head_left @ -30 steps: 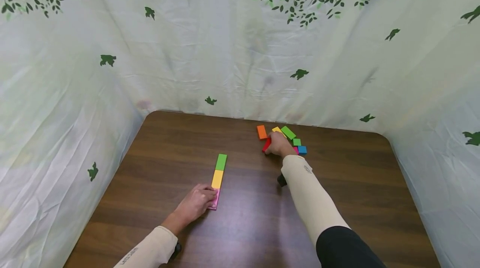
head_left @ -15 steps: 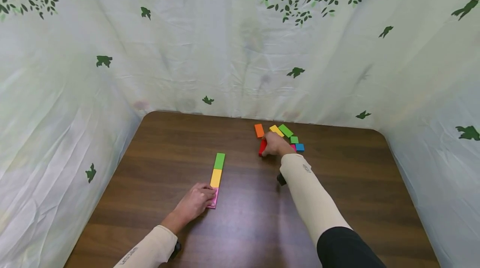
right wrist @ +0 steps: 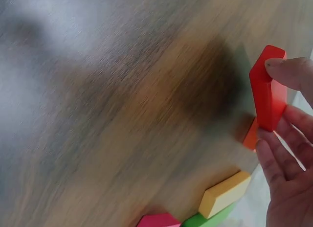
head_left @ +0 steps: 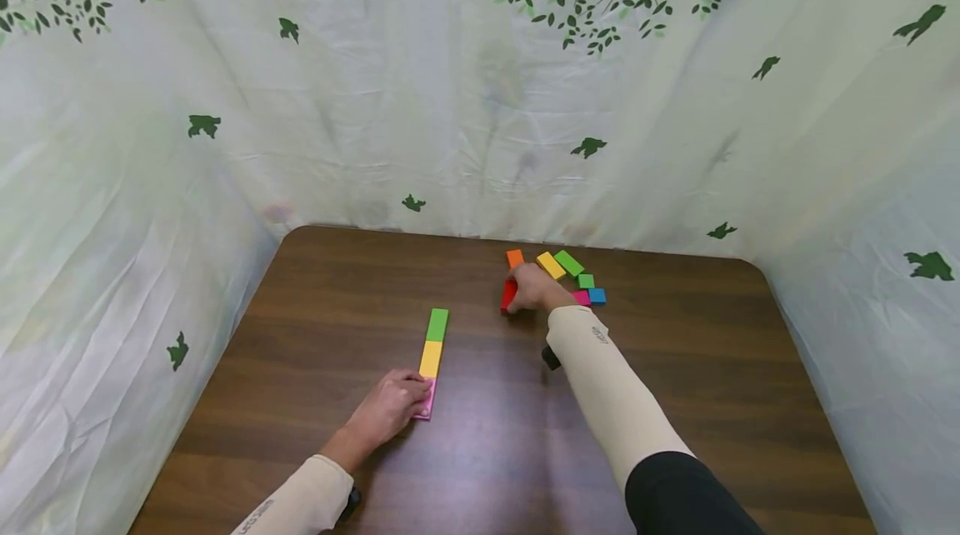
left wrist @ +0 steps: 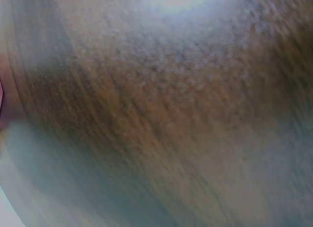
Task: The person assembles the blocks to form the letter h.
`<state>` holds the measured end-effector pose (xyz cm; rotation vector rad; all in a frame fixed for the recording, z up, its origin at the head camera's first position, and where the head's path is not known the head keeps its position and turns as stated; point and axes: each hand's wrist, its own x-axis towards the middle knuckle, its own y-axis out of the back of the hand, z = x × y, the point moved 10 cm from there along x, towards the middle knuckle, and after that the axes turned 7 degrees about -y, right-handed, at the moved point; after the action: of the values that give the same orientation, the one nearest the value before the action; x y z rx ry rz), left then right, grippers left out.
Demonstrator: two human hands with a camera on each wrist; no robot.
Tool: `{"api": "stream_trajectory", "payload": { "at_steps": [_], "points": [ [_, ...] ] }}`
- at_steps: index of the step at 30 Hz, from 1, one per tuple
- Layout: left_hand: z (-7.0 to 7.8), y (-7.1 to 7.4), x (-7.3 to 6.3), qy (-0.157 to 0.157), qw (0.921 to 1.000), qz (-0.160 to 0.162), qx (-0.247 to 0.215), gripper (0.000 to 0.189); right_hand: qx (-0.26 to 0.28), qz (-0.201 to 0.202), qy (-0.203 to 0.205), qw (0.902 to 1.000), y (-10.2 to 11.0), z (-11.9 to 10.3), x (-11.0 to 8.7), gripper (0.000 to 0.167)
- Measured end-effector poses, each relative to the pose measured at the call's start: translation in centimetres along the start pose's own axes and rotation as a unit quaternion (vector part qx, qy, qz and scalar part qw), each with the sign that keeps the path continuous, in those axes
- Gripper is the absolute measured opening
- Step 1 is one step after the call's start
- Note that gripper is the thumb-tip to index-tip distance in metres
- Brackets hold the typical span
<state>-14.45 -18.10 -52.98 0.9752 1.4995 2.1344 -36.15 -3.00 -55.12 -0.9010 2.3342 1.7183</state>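
Note:
My left hand (head_left: 392,406) holds a pink block (head_left: 427,406) flat on the table, its fingers over the block's left side. Beyond that block, a yellow block (head_left: 431,359) and a green block (head_left: 437,325) continue a straight row end to end. Farther off, my right hand (head_left: 537,288) grips a red block (head_left: 508,297). In the right wrist view, the thumb presses one end of the red block (right wrist: 268,92) and fingertips meet its other end; it looks raised off the table. The left wrist view is mostly blurred table, with the left hand barely showing.
Around the right hand lie an orange block (head_left: 514,258), a loose yellow block (head_left: 551,265), a long green block (head_left: 569,262), a small green block (head_left: 586,281), a blue block (head_left: 597,296) and a magenta block (head_left: 581,297). A leaf-printed curtain (head_left: 465,143) hangs behind the table (head_left: 360,268).
My right hand has moved left with the red block, away from the loose blocks, and now partly covers the orange one. The left hand stays on the pink block.

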Motion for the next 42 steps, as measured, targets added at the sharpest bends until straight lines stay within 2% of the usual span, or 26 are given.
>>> {"api": "stream_trajectory", "payload": {
  "at_steps": [8,12,16,29,37,42],
  "points": [
    [0.1,0.5,-0.2,-0.024,0.9992,0.03,0.006,0.026,0.014,-0.011,0.023,0.9996,-0.4,-2.8,0.7,0.052],
    [0.1,0.5,-0.2,-0.027,0.9991,0.033,0.003,0.025,-0.017,0.002,0.047,0.9987,-0.4,-4.5,1.2,0.05],
    [0.1,0.5,-0.2,-0.028,0.999,0.035,-0.006,0.023,-0.027,0.011,0.056,0.998,-0.7,-5.7,1.8,0.052],
    [-0.1,0.1,-0.1,-0.008,0.9999,0.01,-0.01,0.025,-0.026,0.026,0.062,0.9974,-1.2,-8.0,3.0,0.057],
    [0.2,0.4,0.0,-0.031,0.9989,0.034,-0.002,0.022,-0.012,0.038,0.066,0.9971,-1.9,-8.7,3.5,0.059],
    [0.2,0.3,-0.1,-0.038,0.9989,0.029,0.001,0.023,-0.004,0.042,0.069,0.9967,-2.2,-9.5,3.4,0.058]
  ]
}}
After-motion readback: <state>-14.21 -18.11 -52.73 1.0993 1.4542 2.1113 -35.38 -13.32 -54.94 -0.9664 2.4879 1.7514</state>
